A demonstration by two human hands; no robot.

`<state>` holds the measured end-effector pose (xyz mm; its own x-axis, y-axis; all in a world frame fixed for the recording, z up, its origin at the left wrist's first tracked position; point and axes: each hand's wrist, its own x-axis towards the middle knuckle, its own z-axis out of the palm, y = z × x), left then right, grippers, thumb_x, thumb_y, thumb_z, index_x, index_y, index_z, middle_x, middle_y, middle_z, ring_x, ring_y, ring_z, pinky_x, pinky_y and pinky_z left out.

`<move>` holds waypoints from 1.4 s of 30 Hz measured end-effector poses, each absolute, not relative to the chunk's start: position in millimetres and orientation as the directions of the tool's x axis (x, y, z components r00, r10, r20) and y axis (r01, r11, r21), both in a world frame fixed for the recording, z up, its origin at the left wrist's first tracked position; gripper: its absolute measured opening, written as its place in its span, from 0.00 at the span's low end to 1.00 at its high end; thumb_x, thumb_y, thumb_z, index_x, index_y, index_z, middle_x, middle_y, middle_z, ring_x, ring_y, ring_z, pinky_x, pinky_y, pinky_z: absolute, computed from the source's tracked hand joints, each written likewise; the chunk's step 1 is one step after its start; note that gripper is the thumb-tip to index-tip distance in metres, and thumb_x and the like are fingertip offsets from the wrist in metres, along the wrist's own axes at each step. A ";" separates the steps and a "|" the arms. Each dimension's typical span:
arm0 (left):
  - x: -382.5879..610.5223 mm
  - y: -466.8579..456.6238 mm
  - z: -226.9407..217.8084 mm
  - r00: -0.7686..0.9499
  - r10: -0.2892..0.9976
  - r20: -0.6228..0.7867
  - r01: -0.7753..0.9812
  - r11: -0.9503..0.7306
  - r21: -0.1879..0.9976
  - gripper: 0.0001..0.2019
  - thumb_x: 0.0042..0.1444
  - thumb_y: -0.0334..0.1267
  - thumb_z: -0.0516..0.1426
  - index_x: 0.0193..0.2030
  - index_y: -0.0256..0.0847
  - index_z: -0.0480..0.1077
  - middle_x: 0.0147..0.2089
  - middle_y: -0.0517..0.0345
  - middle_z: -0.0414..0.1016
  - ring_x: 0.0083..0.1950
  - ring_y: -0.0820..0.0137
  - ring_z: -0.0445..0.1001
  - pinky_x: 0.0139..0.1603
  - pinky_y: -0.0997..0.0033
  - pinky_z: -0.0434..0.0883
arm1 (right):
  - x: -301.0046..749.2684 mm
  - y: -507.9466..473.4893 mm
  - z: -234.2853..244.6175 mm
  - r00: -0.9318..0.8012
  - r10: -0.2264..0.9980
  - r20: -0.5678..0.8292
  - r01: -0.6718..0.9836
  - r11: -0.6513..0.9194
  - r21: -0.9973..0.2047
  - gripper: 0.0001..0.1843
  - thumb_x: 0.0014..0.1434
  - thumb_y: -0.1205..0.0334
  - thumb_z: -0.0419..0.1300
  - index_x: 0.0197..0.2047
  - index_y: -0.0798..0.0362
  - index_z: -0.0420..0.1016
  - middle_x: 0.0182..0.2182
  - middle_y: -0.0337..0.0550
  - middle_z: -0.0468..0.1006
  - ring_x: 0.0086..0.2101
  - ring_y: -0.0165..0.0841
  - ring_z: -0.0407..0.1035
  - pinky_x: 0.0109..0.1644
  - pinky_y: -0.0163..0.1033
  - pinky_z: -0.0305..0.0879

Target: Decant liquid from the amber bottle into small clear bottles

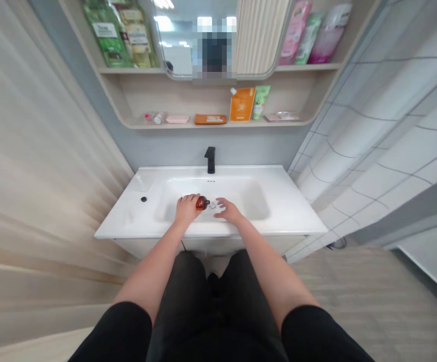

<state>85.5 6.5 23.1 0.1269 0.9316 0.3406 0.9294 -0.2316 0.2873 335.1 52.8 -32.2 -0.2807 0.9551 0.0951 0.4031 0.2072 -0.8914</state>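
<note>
My left hand [187,207] is wrapped round a brown bottle [202,203] over the sink. The bottle lies tipped on its side, its dark neck pointing right. Facing that neck is a small clear container [213,204], hard to make out against the white basin. My right hand [227,210] curls about the clear container, thumb and fingers on either side of it. On the counter to the left lies a small black cap [143,199], beside a faint clear object [140,183].
The white sink [258,201] has a black faucet [210,160] at its back. Above hangs a shelf unit [297,90] with a mirror [181,40], an orange pouch [242,104], a green tube [260,103], an orange packet [210,119] and several bottles. A curtain [45,151] hangs at left.
</note>
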 end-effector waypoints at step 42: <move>86.8 2.4 27.1 0.177 0.900 0.398 0.939 -0.276 0.206 0.30 0.63 0.34 0.64 0.73 0.47 0.72 0.69 0.41 0.78 0.71 0.46 0.71 0.78 0.40 0.55 | 334.3 52.1 -29.4 -0.265 0.960 0.086 0.464 0.205 -0.862 0.47 0.40 0.64 0.84 0.64 0.43 0.79 0.51 0.43 0.85 0.46 0.43 0.80 0.56 0.48 0.77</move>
